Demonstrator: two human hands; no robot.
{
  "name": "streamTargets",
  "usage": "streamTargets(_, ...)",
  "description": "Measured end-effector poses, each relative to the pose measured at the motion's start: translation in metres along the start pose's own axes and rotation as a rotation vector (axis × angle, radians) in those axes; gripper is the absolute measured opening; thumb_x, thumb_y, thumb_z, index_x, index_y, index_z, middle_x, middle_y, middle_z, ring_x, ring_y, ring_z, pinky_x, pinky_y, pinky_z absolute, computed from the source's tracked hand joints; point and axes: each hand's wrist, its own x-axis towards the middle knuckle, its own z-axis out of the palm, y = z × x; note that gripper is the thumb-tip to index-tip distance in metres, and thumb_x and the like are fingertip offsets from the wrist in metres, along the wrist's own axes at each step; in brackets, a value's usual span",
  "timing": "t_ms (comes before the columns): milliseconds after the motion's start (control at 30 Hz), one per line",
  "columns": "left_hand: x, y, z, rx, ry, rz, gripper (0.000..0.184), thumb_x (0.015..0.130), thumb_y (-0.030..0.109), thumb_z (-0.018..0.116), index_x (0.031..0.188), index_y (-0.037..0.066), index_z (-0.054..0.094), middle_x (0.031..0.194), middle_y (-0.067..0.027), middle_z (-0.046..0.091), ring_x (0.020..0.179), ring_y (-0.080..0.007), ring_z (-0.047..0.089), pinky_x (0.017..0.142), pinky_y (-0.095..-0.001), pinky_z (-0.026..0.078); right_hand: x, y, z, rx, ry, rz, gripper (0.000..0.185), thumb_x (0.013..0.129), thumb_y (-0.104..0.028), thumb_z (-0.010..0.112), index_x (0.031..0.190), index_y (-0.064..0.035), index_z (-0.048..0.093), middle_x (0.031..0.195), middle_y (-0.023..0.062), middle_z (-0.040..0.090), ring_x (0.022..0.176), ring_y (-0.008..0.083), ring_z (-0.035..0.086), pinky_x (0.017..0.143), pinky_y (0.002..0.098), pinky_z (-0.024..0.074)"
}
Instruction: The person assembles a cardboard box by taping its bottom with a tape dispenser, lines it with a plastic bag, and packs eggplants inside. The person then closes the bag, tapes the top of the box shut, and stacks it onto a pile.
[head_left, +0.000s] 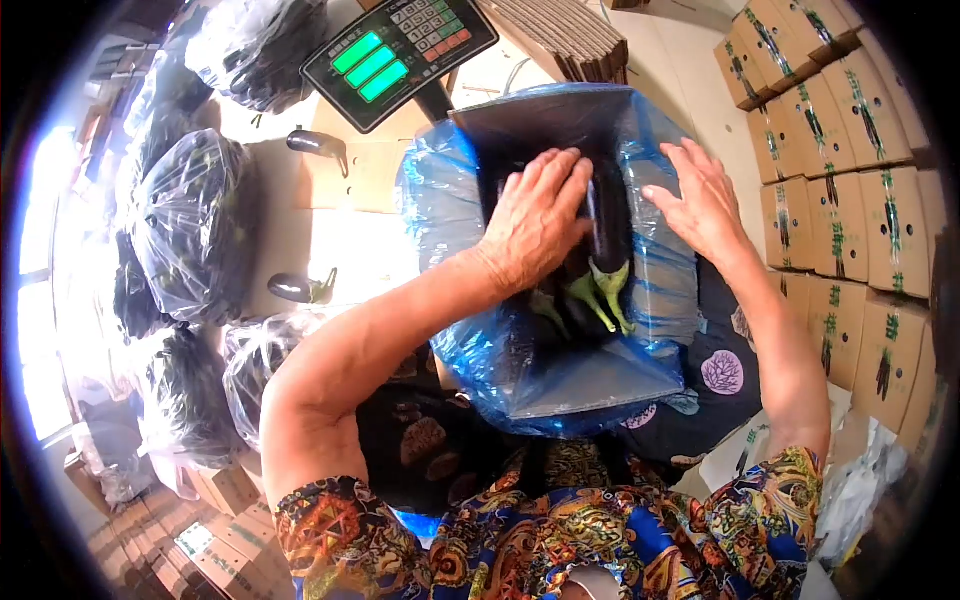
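A box lined with blue plastic film (440, 200) stands in front of me, with dark purple eggplants (609, 215) lying inside, several green stems toward the near end. My left hand (540, 215) reaches into the box, its fingers stretched out over the eggplants and seemingly resting on them; its thumb side is partly hidden. At the box's right edge, my right hand (702, 200) is open with fingers apart, over or against the blue film. Whether it touches the film I cannot tell. The film folds outward over the box walls on both sides.
Beyond the box a scale display (400, 60) glows green. Two loose eggplants (318, 145) lie on the surface to the left, beside clear bags of dark produce (195, 225). Stacked cartons (840, 130) stand at right; flattened cardboard (560, 40) lies at the back.
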Motion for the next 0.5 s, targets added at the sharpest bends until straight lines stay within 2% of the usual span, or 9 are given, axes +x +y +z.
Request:
streamTargets(67, 0.0, -0.019, 0.008, 0.108, -0.038, -0.112, 0.058, 0.078, 0.017, 0.07, 0.13, 0.003, 0.047, 0.135, -0.0188, 0.042, 0.12, -0.038, 0.044, 0.096, -0.0467, 0.04, 0.004, -0.009, -0.014, 0.083, 0.057, -0.146, 0.044, 0.08, -0.021, 0.07, 0.117, 0.0001, 0.058, 0.12, 0.0193, 0.057, 0.109, 0.0364, 0.053, 0.097, 0.0435, 0.0414)
streamTargets(100, -0.001, -0.025, 0.013, 0.104, -0.033, -0.153, 0.056, 0.078, 0.017, 0.07, 0.128, 0.006, 0.049, 0.133, -0.0201, 0.042, 0.116, -0.0387, 0.047, 0.093, -0.0471, 0.042, 0.002, -0.02, -0.012, 0.064, 0.188, -0.236, 0.037, 0.077, -0.015, 0.07, 0.11, 0.0003, 0.06, 0.113, 0.0164, 0.059, 0.102, 0.0331, 0.054, 0.093, 0.0414, 0.0429)
streamTargets(200, 0.008, -0.024, 0.011, 0.082, -0.141, -0.193, 0.054, 0.077, 0.018, 0.071, 0.126, 0.008, 0.051, 0.129, -0.0213, 0.043, 0.111, -0.0391, 0.05, 0.091, -0.0476, 0.042, -0.005, -0.046, -0.009, 0.106, 0.062, -0.369, 0.041, 0.076, -0.016, 0.072, 0.111, 0.002, 0.06, 0.115, 0.0153, 0.059, 0.107, 0.0306, 0.053, 0.093, 0.041, 0.0426)
streamTargets(233, 0.013, -0.025, 0.012, 0.073, -0.181, -0.215, 0.052, 0.075, 0.019, 0.072, 0.122, 0.008, 0.053, 0.124, -0.0214, 0.045, 0.108, -0.0389, 0.052, 0.09, -0.048, 0.043, -0.007, -0.051, -0.004, 0.067, -0.007, -0.403, 0.045, 0.075, -0.017, 0.073, 0.113, 0.0021, 0.059, 0.119, 0.0162, 0.057, 0.11, 0.0308, 0.051, 0.094, 0.0432, 0.0414)
streamTargets(267, 0.015, -0.025, 0.01, 0.084, -0.215, -0.216, 0.051, 0.074, 0.019, 0.072, 0.12, 0.008, 0.053, 0.124, -0.0211, 0.045, 0.107, -0.0386, 0.053, 0.09, -0.048, 0.043, -0.009, -0.053, -0.001, 0.019, -0.111, -0.434, 0.054, 0.073, -0.02, 0.075, 0.119, 0.0019, 0.057, 0.131, 0.0195, 0.049, 0.117, 0.0325, 0.046, 0.095, 0.045, 0.0395)
streamTargets(333, 0.015, -0.027, 0.008, 0.109, -0.287, -0.207, 0.049, 0.073, 0.02, 0.072, 0.117, 0.008, 0.054, 0.123, -0.0206, 0.045, 0.105, -0.0381, 0.054, 0.089, -0.0481, 0.044, -0.011, -0.054, 0.006, -0.069, -0.227, -0.447, 0.062, 0.072, -0.023, 0.077, 0.125, 0.0016, 0.053, 0.14, 0.0225, 0.039, 0.124, 0.0343, 0.041, 0.098, 0.0463, 0.037)
streamTargets(367, 0.014, -0.029, 0.007, 0.098, -0.235, -0.193, 0.042, 0.074, 0.022, 0.07, 0.112, 0.009, 0.058, 0.118, -0.0189, 0.05, 0.103, -0.0365, 0.055, 0.087, -0.0463, 0.045, -0.01, -0.055, 0.006, -0.085, -0.284, -0.434, 0.068, 0.072, -0.024, 0.077, 0.129, 0.0013, 0.05, 0.144, 0.0241, 0.033, 0.129, 0.0357, 0.037, 0.101, 0.0463, 0.035)
streamTargets(467, 0.017, -0.039, 0.024, 0.228, -0.321, -0.175, 0.036, 0.075, 0.026, 0.067, 0.108, 0.011, 0.061, 0.11, -0.0165, 0.055, 0.102, -0.0342, 0.056, 0.086, -0.0444, 0.045, -0.008, -0.053, 0.009, -0.037, -0.268, -0.426, 0.07, 0.072, -0.025, 0.077, 0.13, 0.0021, 0.048, 0.145, 0.0248, 0.032, 0.132, 0.0369, 0.034, 0.102, 0.0462, 0.0334)
streamTargets(500, 0.015, -0.038, 0.025, 0.275, -0.277, -0.103, 0.034, 0.077, 0.027, 0.065, 0.107, 0.012, 0.063, 0.105, -0.0144, 0.058, 0.103, -0.0318, 0.056, 0.086, -0.0441, 0.044, -0.006, -0.051, 0.009, -0.033, -0.309, -0.409, 0.072, 0.073, -0.025, 0.077, 0.132, 0.0025, 0.047, 0.146, 0.0254, 0.03, 0.133, 0.0379, 0.032, 0.103, 0.0459, 0.0325)
